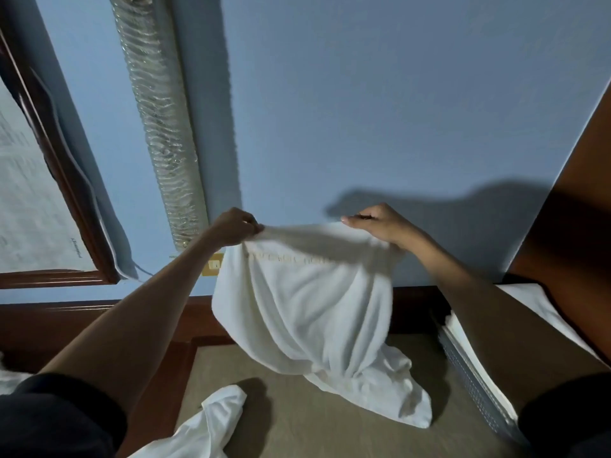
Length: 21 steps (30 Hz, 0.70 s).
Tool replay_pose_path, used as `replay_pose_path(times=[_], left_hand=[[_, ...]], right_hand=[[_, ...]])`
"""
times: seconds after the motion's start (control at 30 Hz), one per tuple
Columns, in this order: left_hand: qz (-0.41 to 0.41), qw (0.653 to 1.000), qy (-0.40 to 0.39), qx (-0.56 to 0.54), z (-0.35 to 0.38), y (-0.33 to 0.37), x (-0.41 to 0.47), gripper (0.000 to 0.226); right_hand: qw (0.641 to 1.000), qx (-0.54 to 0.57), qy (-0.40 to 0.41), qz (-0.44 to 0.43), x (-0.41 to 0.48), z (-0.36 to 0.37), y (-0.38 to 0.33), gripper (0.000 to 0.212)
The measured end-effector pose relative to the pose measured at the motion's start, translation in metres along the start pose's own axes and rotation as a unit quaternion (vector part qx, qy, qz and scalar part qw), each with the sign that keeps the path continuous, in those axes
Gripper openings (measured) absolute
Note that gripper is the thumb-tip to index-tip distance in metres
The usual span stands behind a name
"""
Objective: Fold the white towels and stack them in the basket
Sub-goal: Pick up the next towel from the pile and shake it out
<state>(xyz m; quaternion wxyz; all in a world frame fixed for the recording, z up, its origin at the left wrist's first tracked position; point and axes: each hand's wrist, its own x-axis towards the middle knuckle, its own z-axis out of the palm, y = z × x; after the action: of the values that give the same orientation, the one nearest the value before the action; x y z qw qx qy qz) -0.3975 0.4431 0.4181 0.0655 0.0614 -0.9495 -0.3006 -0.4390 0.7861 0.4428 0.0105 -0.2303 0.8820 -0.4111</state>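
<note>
Below, tan surface under towel; blue wall

A white towel hung spread and creased, its top corners pinched by the left hand and the right hand, its lower end trailing on the tabletop. A second towel lay crumpled nearer. At right, the perforated basket held folded white cloth.

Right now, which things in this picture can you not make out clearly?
Head view:
1. The lettering on the held towel: blurred, unreadable.
2. The basket: partly hidden by the right arm; contents uncountable.
3. The second towel: cut off by the bottom edge.
</note>
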Motion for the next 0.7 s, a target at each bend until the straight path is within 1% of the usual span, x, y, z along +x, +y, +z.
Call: replay_pose_path(times=[0.03, 0.07, 0.1, 0.13, 0.2, 0.27, 0.3, 0.37, 0.43, 0.5, 0.6, 0.63, 0.7], left_hand=[[0.007, 0.995, -0.064, 0.07, 0.003, 0.003, -0.001, 0.013], [0.009, 0.986, -0.126, 0.11, 0.006, 0.011, -0.005, 0.013], [0.007, 0.979, -0.176, 0.105, 0.008, 0.022, -0.011, 0.02], [0.009, 0.976, -0.21, 0.065, 0.012, 0.035, -0.017, 0.03], [0.032, 0.966, -0.249, -0.065, 0.02, 0.063, -0.026, 0.047], [0.067, 0.947, -0.27, -0.161, 0.034, 0.085, -0.031, 0.053], [0.078, 0.943, -0.265, -0.184, 0.041, 0.093, -0.032, 0.047], [0.096, 0.943, -0.237, -0.213, 0.048, 0.106, -0.032, 0.028], [0.11, 0.934, -0.225, -0.254, 0.048, 0.114, -0.031, 0.021], [0.118, 0.923, -0.198, -0.307, 0.041, 0.121, -0.026, 0.021], [0.088, 0.932, -0.098, -0.338, 0.032, 0.127, -0.014, 0.024], [0.07, 0.94, -0.059, -0.329, 0.032, 0.128, -0.011, 0.024], [0.033, 0.961, 0.006, -0.274, 0.037, 0.124, -0.004, 0.025]], right_hand=[[1.0, -0.008, -0.005, -0.008, 0.0, -0.001, -0.005, 0.051], [1.0, -0.008, -0.008, -0.014, 0.001, -0.001, -0.01, 0.051], [1.0, -0.004, -0.012, -0.02, 0.002, -0.002, -0.016, 0.052], [1.0, 0.001, -0.015, -0.026, 0.003, -0.002, -0.019, 0.053], [0.999, 0.006, -0.026, -0.039, 0.004, -0.001, -0.025, 0.052], [0.998, 0.002, -0.041, -0.043, 0.004, -0.001, -0.028, 0.051], [0.998, 0.004, -0.042, -0.044, 0.004, -0.003, -0.028, 0.052], [0.998, 0.018, -0.04, -0.042, 0.005, -0.012, -0.027, 0.055], [0.997, 0.032, -0.05, -0.04, 0.005, -0.026, -0.021, 0.059], [0.997, 0.043, -0.054, -0.032, 0.005, -0.043, -0.011, 0.059], [0.997, 0.058, -0.049, -0.018, 0.005, -0.066, 0.007, 0.058], [0.997, 0.055, -0.047, -0.018, 0.006, -0.074, 0.013, 0.056], [0.998, 0.044, -0.048, -0.022, 0.007, -0.085, 0.023, 0.049]])
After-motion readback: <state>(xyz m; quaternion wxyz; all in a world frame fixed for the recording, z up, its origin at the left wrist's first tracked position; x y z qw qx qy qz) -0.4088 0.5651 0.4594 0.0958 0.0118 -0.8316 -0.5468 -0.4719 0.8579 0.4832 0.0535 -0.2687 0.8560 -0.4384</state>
